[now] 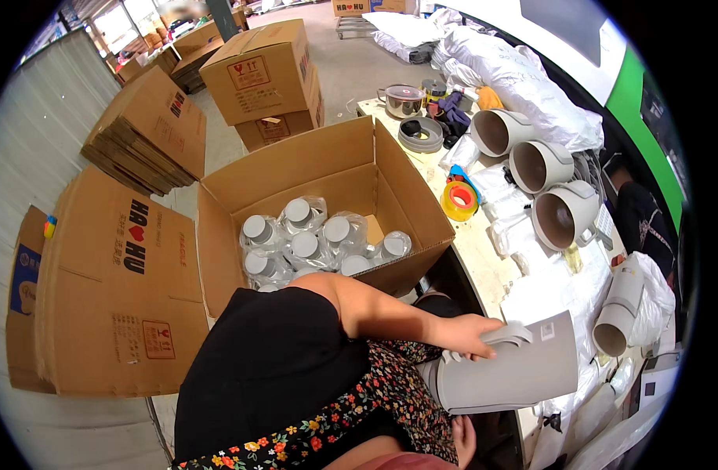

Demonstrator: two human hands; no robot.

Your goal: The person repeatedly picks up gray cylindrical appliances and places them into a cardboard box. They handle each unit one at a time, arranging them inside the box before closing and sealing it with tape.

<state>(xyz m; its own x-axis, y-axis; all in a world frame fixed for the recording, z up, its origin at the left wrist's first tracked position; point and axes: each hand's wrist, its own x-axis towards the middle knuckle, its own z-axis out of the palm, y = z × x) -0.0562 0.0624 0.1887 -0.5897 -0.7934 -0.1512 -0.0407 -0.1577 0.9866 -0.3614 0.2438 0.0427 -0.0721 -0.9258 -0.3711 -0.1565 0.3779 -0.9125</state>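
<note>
My left hand (470, 335) is closed around the handle of a large light grey jug (523, 372), which lies tilted almost on its side over the table's near edge. The jug's wide end points right; its narrower end is by my floral apron (402, 384). Below the jug, part of my right hand (463, 441) shows beside the apron. Its grip is hidden. To the left, an open cardboard box (296, 184) holds several grey-capped containers (304, 244) wrapped in clear plastic.
Several open-ended grey jug bodies (541, 166) lie along the table (484, 266), near yellow-red tape (459, 200) and a steel cup (404, 100). Another jug (619, 305) lies by a plastic bag. Flattened cartons (116, 290) lean at left; closed boxes (261, 70) stand behind. White sacks (523, 86) line the back.
</note>
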